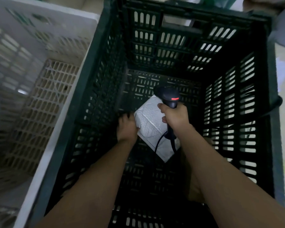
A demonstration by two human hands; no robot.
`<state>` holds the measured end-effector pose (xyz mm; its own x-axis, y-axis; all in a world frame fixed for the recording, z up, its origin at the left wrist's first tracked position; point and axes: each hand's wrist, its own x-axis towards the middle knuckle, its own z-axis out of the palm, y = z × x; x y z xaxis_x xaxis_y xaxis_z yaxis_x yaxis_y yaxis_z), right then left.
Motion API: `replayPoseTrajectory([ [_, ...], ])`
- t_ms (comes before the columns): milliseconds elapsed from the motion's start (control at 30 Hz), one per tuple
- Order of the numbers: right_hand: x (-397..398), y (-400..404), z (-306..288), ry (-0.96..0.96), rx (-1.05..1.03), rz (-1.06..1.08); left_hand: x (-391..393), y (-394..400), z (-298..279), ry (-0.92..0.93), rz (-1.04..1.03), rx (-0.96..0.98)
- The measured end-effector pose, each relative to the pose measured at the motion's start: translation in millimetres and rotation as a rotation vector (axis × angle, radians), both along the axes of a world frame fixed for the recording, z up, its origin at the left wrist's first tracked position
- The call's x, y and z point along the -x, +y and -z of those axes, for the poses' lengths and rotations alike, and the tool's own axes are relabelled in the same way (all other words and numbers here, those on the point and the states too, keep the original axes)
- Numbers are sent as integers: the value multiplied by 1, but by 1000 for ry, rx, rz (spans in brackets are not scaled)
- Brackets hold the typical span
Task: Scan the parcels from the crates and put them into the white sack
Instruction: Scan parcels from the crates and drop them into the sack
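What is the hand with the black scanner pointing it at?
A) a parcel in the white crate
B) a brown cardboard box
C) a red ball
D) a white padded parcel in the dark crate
D: the right hand grips the scanner just above the white padded parcel, which the left hand holds inside the dark crate.

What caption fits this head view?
Left hand grips white parcel in black crate; right hand holds scanner.

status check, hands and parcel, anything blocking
Left hand grips white parcel low in black crate. Right hand holds scanner over it. Nothing blocking.
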<state>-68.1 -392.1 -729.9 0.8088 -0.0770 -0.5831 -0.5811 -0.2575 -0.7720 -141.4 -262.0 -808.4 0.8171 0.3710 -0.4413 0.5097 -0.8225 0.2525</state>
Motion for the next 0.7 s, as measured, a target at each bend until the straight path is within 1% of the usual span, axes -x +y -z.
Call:
replayPoseTrajectory([
  [67, 2, -1, -1, 4, -5, -7, -2, 1, -1, 8, -57, 20],
  [167, 6, -5, -7, 10, 0, 0, -5, 6, -8, -48, -152, 161],
  [267, 11, -9, -19, 28, -32, 58, -4, 7, -34, -200, -286, 351],
  [333, 15, -8, -30, 25, -53, 102, -1, 5, -63, -308, -320, 464],
  [400, 17, -5, -49, 1, -67, 150, 3, 2, -97, -420, -301, 534],
  [500, 22, 6, -91, -108, -98, 238, 15, 1, -152, -550, -219, 581],
  [567, 30, 15, -124, -179, -117, 263, 27, 1, -191, -614, -164, 594],
  [633, 43, 22, -154, -208, -138, 257, 43, 0, -228, -665, -111, 611],
  [700, 59, 25, -184, -243, -130, 260, 62, -1, -259, -680, -80, 646],
])
